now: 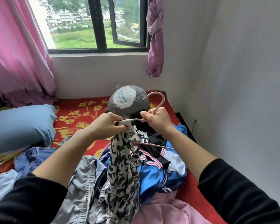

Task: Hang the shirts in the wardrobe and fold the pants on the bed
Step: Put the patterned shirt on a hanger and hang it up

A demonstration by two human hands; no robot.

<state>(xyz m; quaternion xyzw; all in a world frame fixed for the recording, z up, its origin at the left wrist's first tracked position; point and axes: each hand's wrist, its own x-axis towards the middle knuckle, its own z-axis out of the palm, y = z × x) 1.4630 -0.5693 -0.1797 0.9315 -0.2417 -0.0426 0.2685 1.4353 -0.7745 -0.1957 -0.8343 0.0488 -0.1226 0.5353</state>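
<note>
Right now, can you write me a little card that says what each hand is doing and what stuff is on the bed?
left hand: pinches the patterned shirt against one end of the hanger
right hand: grips the hanger just under its hook
patterned shirt: hangs bunched from that hanger end, not yet spread over it
on the bed: plush toy, blue pillow, jeans, blue jacket
behind: window, pink curtain
</note>
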